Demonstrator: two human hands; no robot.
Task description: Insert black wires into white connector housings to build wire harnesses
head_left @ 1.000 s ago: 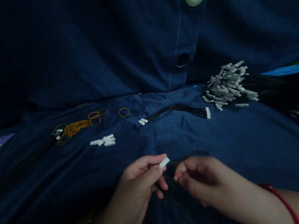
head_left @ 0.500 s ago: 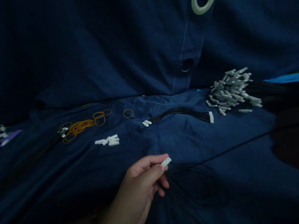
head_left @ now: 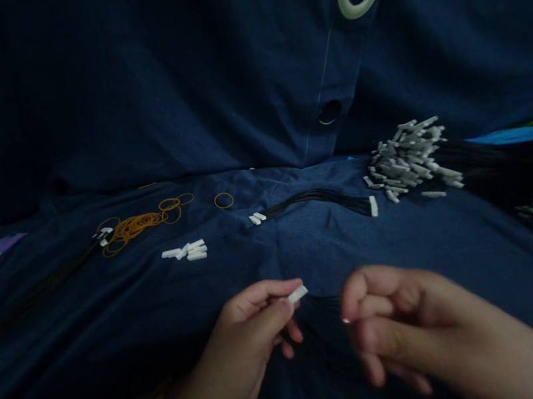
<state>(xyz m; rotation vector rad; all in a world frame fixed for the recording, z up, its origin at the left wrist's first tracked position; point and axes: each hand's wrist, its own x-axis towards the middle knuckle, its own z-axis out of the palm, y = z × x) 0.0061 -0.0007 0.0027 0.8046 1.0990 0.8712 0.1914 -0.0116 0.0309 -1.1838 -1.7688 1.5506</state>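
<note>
Left hand (head_left: 246, 344): grip closed on white connector (head_left: 298, 293), held by one end, seemingly to leave its slotted face exposed. Right hand (head_left: 410, 311): grip pinching a tiny pale tip (head_left: 346, 321) near the connector, apparently for fine control. Loose white pieces (head_left: 197, 255): on blue cloth (head_left: 236, 265), seemingly within reach. Against half a second earlier: right hand back from far right; left hold unchanged.

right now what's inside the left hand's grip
The left hand pinches a white connector, one end poking out past the fingertips. Its other end is covered by the fingers, and the palm can't be seen.
</note>
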